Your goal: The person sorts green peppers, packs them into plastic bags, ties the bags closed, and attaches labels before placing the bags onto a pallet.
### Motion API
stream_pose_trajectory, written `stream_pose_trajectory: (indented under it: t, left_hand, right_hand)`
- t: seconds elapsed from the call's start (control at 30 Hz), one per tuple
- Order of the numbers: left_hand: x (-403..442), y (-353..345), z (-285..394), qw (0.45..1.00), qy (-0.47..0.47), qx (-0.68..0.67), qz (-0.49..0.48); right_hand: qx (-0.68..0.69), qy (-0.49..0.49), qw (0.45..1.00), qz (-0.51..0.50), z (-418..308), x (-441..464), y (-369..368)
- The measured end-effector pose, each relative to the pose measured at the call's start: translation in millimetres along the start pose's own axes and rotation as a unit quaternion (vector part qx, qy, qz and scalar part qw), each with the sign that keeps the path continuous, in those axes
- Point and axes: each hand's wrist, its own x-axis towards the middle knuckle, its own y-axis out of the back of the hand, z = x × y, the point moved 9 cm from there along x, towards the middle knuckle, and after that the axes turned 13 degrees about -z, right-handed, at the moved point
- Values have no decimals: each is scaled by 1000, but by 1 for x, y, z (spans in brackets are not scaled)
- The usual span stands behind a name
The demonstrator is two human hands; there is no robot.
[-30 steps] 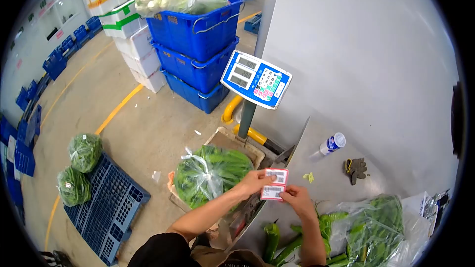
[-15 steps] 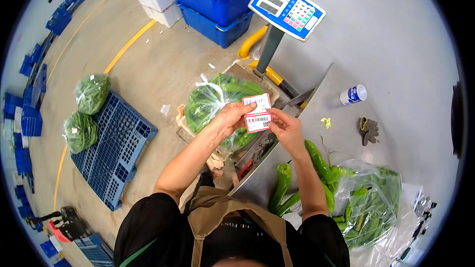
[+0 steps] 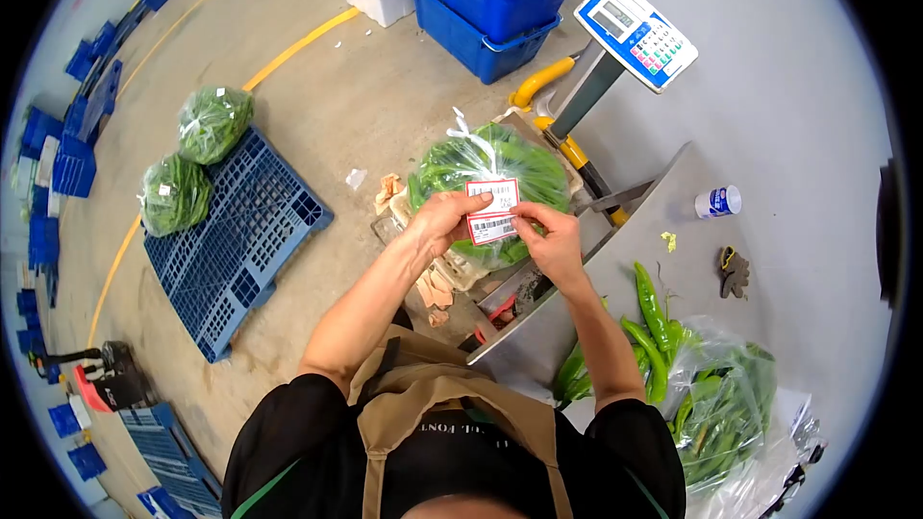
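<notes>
Between my two hands is a white label (image 3: 491, 198) with a red border, printed with barcodes in two sections. My left hand (image 3: 444, 221) pinches its left side, thumb on top. At the lower right edge, the fingers of my right hand (image 3: 551, 238) grip it. Just beyond and below the label, a clear plastic bag of green peppers (image 3: 538, 168), tied with a white strip, rests on the floor scale's platform (image 3: 465, 274). The hands hide part of the bag.
A scale display (image 3: 636, 34) stands on a post beyond the bag. The metal table (image 3: 615, 250) at right bears loose green peppers (image 3: 651, 308), an opened pepper bag (image 3: 726, 404), a glove (image 3: 733, 272) and a cup (image 3: 717, 201). A blue pallet (image 3: 231, 240) with two bags lies left.
The view has shifted, so the surroundings appear lower at left and further right. Both hands keep hold of the label, which now sits in front of the bag's near side.
</notes>
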Motion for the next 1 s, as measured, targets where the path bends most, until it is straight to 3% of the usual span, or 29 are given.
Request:
stream_pose_trajectory:
  t: [0.2, 0.27, 0.37, 0.5, 0.57, 0.6, 0.63, 0.7, 0.73, 0.83, 0.97, 1.0]
  left_hand:
    - [6, 52, 19, 997, 45, 24, -59]
    - [-1, 68, 23, 996, 64, 10, -66]
    - [-6, 115, 19, 994, 104, 7, -8]
    - [0, 171, 20, 992, 106, -13, 66]
    - [4, 208, 14, 987, 103, -38, 117]
    - [3, 227, 10, 983, 96, -53, 150]
    - [0, 252, 6, 977, 97, -52, 184]
    - [-12, 295, 0, 971, 95, -38, 215]
    - [-23, 311, -1, 969, 97, -24, 225]
    - [-61, 344, -1, 963, 104, 2, 248]
    - [-106, 381, -13, 957, 99, -22, 273]
    - [-117, 393, -19, 946, 96, -28, 308]
  right_hand:
    - [-118, 44, 990, 66, -25, 21, -52]
    - [-132, 9, 990, 55, -18, 32, -76]
    - [-258, 72, 961, 74, -41, 50, -110]
    - [-210, 116, 967, 84, -53, 76, -135]
    - [-41, -25, 992, 118, -16, 86, -116]
    - [46, -94, 985, 134, 4, 91, -109]
    - [143, -141, 956, 216, 31, 91, -85]
    - [169, -125, 916, 343, 93, 90, -18]
    - [230, -118, 870, 420, 153, 78, 14]
    - [230, -222, 800, 508, 250, 45, 66]
    - [118, -297, 762, 563, 394, 10, 79]
    - [57, -351, 769, 532, 417, 9, 75]
